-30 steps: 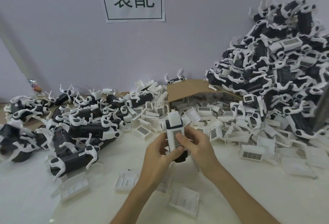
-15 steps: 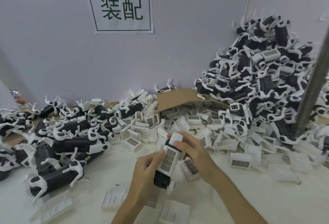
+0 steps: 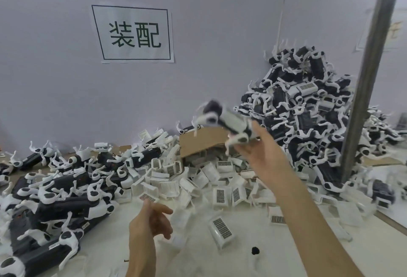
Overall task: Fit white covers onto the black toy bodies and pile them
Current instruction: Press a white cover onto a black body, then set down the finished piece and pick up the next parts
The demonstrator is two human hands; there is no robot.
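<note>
A black toy body with its white cover fitted is blurred in mid-air, in front of the tall pile of covered toys at the right. My right hand is raised just under and behind the toy, fingers spread, its fingertips at the toy's rear end; whether they still touch it is unclear. Low over the table, my left hand holds nothing, fingers loosely apart. Loose white covers lie scattered mid-table. Black toy bodies with white legs are heaped at the left.
A metal pole stands upright at the right, in front of the tall pile. A tipped cardboard box spills covers at the back. A small black piece lies on the white table. A paper sign hangs on the wall.
Both hands were pressing a cover onto a toy body low in front of me. My right hand has since swung up and right with the covered toy, and my left hand has let go.
</note>
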